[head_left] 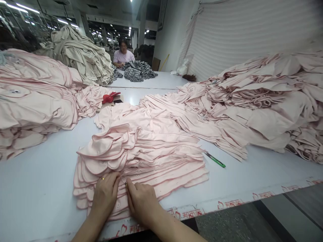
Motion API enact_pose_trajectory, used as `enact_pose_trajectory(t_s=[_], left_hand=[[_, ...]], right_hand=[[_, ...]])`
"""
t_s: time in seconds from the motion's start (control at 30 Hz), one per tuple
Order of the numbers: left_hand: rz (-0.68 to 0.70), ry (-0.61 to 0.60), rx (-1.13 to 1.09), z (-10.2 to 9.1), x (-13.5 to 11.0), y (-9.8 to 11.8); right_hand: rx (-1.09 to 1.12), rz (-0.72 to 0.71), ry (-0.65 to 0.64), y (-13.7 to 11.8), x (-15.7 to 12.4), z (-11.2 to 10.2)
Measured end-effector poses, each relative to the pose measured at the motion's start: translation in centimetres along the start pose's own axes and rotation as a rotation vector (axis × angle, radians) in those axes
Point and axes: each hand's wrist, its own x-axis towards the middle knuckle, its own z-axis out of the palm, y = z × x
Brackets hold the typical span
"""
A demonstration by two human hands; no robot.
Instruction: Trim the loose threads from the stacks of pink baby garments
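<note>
A stack of pale pink garments (pixel 161 168) with darker pink piping and buttons lies overlapped in rows before me. My left hand (pixel 106 190), with a gold ring on it, is closed, its thumb and forefinger pinching the piped edge of one garment near the collar. Just to its right, my right hand (pixel 142 200) is closed in a pinch at the same garment's front. A tiny dark, shiny spot shows at its fingertips, too small to name. Right of the stack lies a green utility knife (pixel 215 159).
Big heaps of pink garments rise at the left (pixel 37 97) and the right (pixel 264 101). Farther back are a cream fabric pile (pixel 78 57), a red item (pixel 109 98) and checked fabric (pixel 138 71) by a seated person (pixel 124 56). The table's front edge (pixel 234 204) carries red-printed tape.
</note>
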Motion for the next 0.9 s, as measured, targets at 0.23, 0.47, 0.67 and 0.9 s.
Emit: enact_pose_trajectory(t_s=[0.23,0.47,0.67,0.9], left_hand=[[0.096,-0.025,-0.032,-0.4,-0.3,0.5],[0.177,0.044,0.083,-0.7,-2.0,1.5],[0.151,-0.038,0.029,-0.1,-1.1,1.3],[0.026,-0.085,0.01,-0.2,-0.8,0.8]], right_hand=[[-0.145,0.073,-0.098,-1.9,0.9,0.6],[-0.203,-0.117,-0.153,-0.6,1.5,0.2],[-0.222,-0.033,-0.147,-0.9,1.4,0.5],[-0.198,-0.146,-0.184,-0.7,1.0,-1.4]])
